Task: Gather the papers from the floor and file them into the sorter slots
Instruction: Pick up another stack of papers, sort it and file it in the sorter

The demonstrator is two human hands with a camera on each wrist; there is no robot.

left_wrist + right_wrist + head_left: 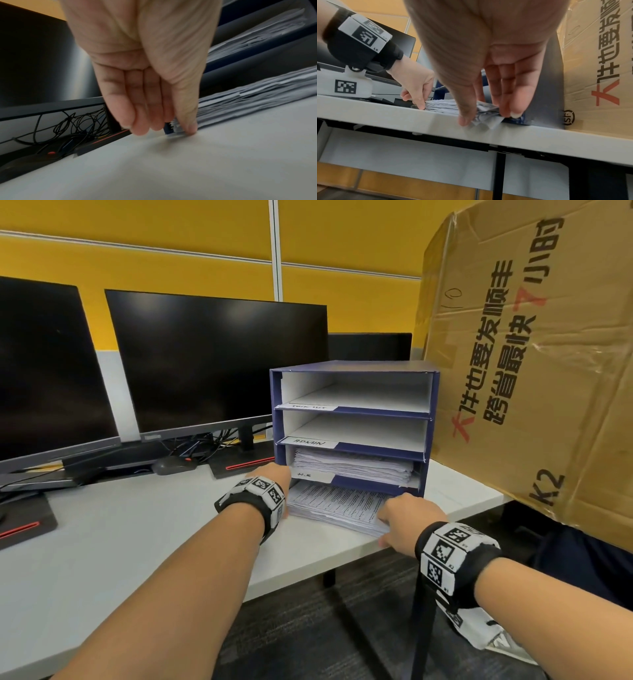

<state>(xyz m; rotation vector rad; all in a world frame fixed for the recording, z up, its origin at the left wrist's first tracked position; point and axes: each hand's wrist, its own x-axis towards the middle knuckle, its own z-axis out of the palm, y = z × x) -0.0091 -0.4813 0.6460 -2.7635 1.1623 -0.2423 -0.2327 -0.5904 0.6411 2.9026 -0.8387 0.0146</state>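
At centre frame, the paper stack (337, 506), half inside the sorter (352, 422) bottom slot, is steadied by the straight-fingered left hand (270, 474) and should be pushed squarely by the right hand (409, 517), thumb and fingers pinching its corner.

Sorter (352, 419) slot label (310, 442) reads "ADMIN"; the labels above and below are illegible. Cardboard box (534, 364) carries printed Chinese characters, a red "7", "K2", handwritten "10" and an "SF" logo (568, 117). Left wristband (366, 36) reads "LS".
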